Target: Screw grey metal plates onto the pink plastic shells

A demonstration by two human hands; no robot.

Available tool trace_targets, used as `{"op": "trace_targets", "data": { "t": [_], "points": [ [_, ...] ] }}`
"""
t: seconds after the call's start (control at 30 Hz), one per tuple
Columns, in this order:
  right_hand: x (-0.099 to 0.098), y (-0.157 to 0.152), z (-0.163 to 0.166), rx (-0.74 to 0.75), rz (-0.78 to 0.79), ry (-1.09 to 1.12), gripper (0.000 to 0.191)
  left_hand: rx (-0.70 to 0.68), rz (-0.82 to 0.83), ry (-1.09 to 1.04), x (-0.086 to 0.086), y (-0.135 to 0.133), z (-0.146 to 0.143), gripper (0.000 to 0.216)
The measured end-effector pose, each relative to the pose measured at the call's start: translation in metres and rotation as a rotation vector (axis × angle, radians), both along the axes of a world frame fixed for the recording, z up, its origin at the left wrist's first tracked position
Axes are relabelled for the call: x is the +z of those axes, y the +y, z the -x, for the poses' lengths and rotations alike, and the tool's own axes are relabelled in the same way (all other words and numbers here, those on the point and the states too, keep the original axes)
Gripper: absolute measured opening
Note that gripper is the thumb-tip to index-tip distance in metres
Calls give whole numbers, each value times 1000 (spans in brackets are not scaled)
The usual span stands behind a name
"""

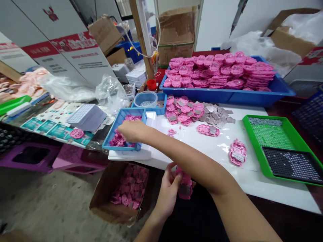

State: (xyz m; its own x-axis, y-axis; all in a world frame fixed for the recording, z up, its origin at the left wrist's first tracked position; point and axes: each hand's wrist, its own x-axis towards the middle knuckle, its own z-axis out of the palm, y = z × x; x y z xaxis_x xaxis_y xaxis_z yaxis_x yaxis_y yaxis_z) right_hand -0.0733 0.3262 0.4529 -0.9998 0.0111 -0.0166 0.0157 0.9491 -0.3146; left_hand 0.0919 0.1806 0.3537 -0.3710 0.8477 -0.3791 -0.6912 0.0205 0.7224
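My left hand (169, 184) grips a pink plastic case (185, 188) with a grey plate on it, low in front of the table edge. My right arm crosses over it, and my right hand (131, 131) reaches down into a light blue divided tray (107, 144) that holds small, darker pink pieces (118, 139). The fingertips of that hand are hidden, so I cannot see whether they hold a piece. Open pink cases with metal strips lie on the white table: one flat case (208, 130) and another (237, 153) farther right.
Behind stands a large blue bin (202, 94) stacked with pink cases. Grey metal plates (219, 115) lie beside a pink pile (184, 111). A green tray (290, 134) with small parts is at right. Below the table edge sits a cardboard box (101, 205) of pink pieces.
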Motion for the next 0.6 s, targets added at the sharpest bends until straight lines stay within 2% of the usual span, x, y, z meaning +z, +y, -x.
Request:
{"op": "trace_targets", "data": {
  "t": [0.1, 0.2, 0.3, 0.37, 0.47, 0.6],
  "points": [
    [3, 14, -10, -49, 33, 78, 5, -63, -31, -9, 1, 0, -2, 58],
    [9, 27, -29, -45, 147, 212, 5, -96, -42, -4, 4, 0, -2, 61],
    [14, 41, -67, -76, 348, 454, 9, -117, -42, 15, 9, 1, 0, 68],
    [13, 51, -105, -162, 455, 552, 9, -127, -46, 34, 11, 3, 2, 69],
    [0, 64, -170, -363, 472, 598, 12, -133, -66, 55, 12, 9, 3, 69],
    [-36, 71, -242, -600, 411, 476, 21, -147, -92, 63, 13, 20, -1, 67]
  ]
}}
